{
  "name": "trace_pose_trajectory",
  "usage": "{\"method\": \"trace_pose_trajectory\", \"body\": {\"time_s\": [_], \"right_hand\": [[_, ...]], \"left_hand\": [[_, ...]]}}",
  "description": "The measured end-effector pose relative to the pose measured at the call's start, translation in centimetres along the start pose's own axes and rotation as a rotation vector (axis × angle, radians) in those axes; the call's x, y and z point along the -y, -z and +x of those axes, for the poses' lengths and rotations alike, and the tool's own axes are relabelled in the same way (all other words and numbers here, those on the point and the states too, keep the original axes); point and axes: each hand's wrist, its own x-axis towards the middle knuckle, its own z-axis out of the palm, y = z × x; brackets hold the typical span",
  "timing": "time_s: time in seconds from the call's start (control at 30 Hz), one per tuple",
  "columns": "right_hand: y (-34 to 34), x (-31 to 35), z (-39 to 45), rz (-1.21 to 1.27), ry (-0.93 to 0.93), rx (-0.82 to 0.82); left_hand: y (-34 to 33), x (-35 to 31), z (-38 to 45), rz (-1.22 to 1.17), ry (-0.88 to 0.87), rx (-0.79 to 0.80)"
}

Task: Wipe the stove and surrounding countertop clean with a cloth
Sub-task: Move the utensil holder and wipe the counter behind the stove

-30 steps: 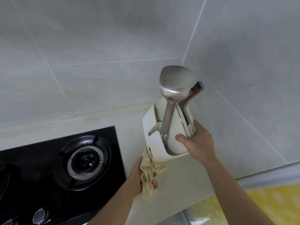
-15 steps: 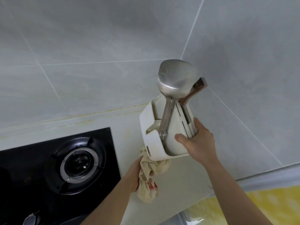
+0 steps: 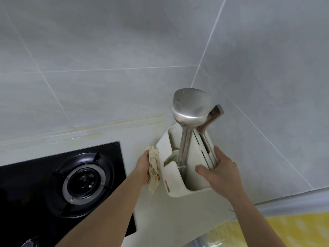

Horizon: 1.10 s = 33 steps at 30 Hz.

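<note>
Grey tiled wall corner [image 3: 106,50] above pale desk [image 3: 142,138], black glass gas stove [image 3: 58,184] at left. Cream plastic utensil holder [image 3: 178,182] with steel spatula [image 3: 188,111] sits right of stove, right hand [image 3: 219,173] clamped on its rim. Left hand [image 3: 143,168] closed on crumpled beige cloth [image 3: 154,166], touching holder's left side; left hand nearer stove

Both hands [image 3: 145,167] [image 3: 219,172] clenched, forearms extended

stove [image 3: 62,184] left | cloth [image 3: 154,165] between | utensil holder [image 3: 175,177] right, spatula [image 3: 189,111] in it
</note>
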Motion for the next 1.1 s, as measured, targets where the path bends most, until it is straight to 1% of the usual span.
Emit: {"method": "trace_pose_trajectory", "body": {"time_s": [0.1, 0.23, 0.33, 0.43, 0.6, 0.73, 0.9, 1.0, 1.1], "right_hand": [[0.7, -1.1, -0.3, -0.011, 0.021, 0.028], [0.7, -2.4, -0.6, -0.042, 0.006, 0.021], [0.0, -3.1, -0.7, -0.064, -0.030, 0.022], [-0.7, -4.2, -0.5, -0.083, -0.063, 0.027], [0.2, -7.6, -0.8, -0.133, -0.113, 0.011], [0.4, -10.9, -1.7, -0.198, -0.163, 0.003], [-0.9, -14.5, -3.0, -0.199, -0.187, -0.060], [-1.4, -15.4, -3.0, -0.191, -0.192, -0.087], [-1.7, -15.7, -2.9, -0.159, -0.178, -0.105]], "left_hand": [[-0.9, -1.5, 0.1, -0.139, -0.050, 0.057], [-1.4, -2.8, 0.6, -0.125, -0.138, 0.073], [-1.2, -2.2, 1.1, 0.016, -0.175, 0.025], [-0.4, -1.1, 1.4, 0.086, -0.187, -0.005], [1.5, 0.8, 1.2, 0.193, -0.173, 0.003], [2.4, 2.4, 0.0, 0.382, -0.294, -0.061], [3.4, 4.7, -0.8, 0.578, -0.404, -0.005], [3.0, 5.5, -0.9, 0.721, -0.453, -0.004], [2.3, 6.2, -1.6, 0.793, -0.482, 0.002]]}}
